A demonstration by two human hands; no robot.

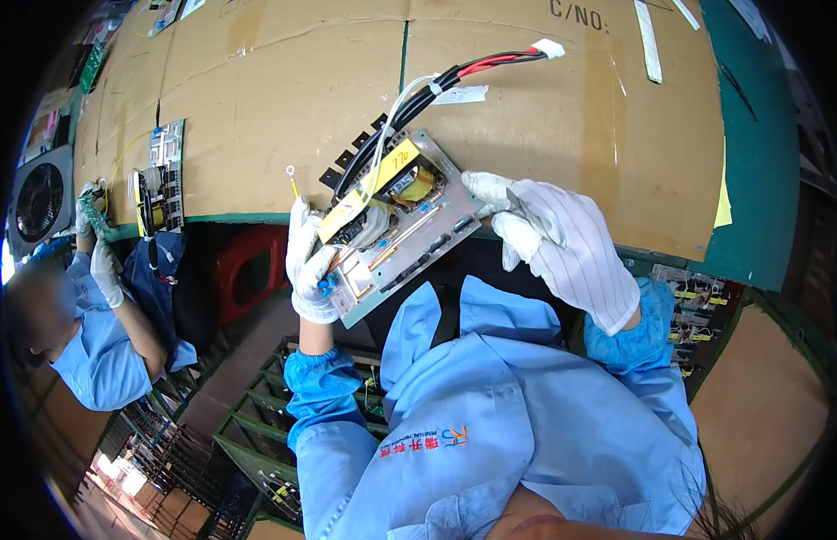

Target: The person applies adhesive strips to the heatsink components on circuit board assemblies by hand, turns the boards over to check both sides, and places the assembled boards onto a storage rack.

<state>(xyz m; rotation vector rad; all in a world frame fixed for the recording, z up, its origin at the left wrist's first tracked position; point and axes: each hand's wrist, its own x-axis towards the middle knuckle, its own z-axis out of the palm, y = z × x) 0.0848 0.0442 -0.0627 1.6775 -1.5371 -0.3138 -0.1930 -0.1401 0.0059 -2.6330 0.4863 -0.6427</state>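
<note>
My left hand point(310, 261), in a white glove, grips the left end of a circuit board point(436, 236), which is held tilted above the table's near edge. The board carries yellow-taped transformers point(414, 183), black upright components and a thick bundle of black, red and white wires point(409, 108) ending in a white connector point(549, 49). A yellow wire with a ring terminal point(291, 171) sticks up by my left fingers. My right hand point(562, 238), in a striped white glove, is at the board's right corner, closed around a thin grey metal tool point(529, 214) partly hidden by the fingers.
Brown cardboard point(526, 135) covers the green table point(765, 198). Another board point(169, 171) lies to the left, near a black fan point(40, 202). A co-worker in a blue shirt point(108, 346) handles a green piece. A red stool point(247, 274) and green racks point(265, 432) stand below.
</note>
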